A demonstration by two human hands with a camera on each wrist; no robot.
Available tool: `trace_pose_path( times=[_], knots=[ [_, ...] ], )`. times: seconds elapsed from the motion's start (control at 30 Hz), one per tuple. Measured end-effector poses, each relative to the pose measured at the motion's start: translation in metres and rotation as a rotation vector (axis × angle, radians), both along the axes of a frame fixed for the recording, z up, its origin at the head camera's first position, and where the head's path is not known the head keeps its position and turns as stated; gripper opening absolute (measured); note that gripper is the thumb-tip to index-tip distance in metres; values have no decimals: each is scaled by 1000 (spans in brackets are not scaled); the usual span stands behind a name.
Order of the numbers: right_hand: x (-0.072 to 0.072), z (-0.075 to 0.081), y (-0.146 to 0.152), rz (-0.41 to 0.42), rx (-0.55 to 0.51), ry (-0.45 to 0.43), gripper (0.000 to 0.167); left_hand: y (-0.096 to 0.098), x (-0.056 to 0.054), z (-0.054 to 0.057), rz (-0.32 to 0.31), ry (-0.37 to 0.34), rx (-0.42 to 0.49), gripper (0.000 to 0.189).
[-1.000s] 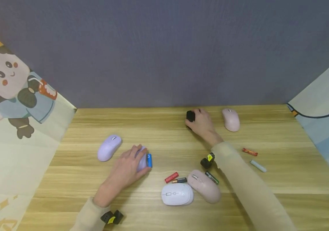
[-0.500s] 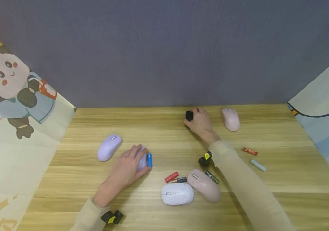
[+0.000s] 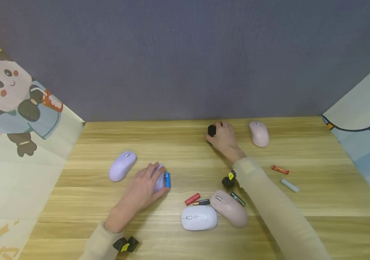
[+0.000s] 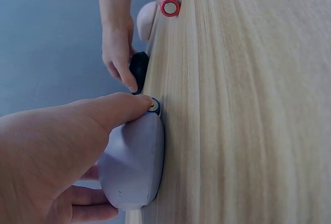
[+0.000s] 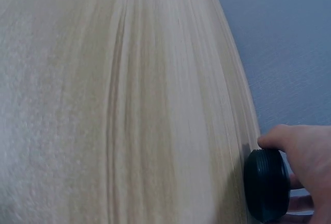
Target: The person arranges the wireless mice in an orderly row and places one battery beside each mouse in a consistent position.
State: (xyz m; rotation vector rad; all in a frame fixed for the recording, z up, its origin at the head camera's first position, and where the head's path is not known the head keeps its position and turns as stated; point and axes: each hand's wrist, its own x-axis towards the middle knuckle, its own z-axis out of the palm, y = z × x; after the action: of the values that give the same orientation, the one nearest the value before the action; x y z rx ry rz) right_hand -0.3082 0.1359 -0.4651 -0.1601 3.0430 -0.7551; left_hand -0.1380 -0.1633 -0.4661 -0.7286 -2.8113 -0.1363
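My left hand [image 3: 142,186] grips a purple mouse [image 3: 160,182] from above, near the middle of the table. In the left wrist view the mouse [image 4: 133,162] sits on the wood, and the thumb reaches to the end of a blue battery [image 3: 167,180] lying along its right side. Toward the back edge, my right hand [image 3: 224,138] holds a black mouse [image 3: 212,130], mostly hidden under the palm. From the right wrist, the black mouse [image 5: 266,185] shows a ridged side, with the thumb at its near edge and fingers on the far side.
A second purple mouse [image 3: 122,166] lies at left, a pink mouse [image 3: 259,134] at back right. A white mouse [image 3: 199,218] and another pink mouse [image 3: 229,209] stand in front beside red [image 3: 192,199], black [image 3: 201,202] and green batteries [image 3: 238,198]. Orange [image 3: 280,169] and pale batteries [image 3: 290,185] lie right.
My right hand has slid slightly to the left with the black mouse. The left hand stays in place on the purple mouse.
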Motion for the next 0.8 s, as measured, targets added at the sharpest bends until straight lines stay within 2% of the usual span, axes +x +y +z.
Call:
trace_pose_path(
  times=[0.5,0.8],
  knots=[
    [6,1,3,19,49,8,79,1,0,0,0,-2,-7,69],
    [13,3,8,42,27,43,78,1,1,0,-4,12,8,69]
  ],
)
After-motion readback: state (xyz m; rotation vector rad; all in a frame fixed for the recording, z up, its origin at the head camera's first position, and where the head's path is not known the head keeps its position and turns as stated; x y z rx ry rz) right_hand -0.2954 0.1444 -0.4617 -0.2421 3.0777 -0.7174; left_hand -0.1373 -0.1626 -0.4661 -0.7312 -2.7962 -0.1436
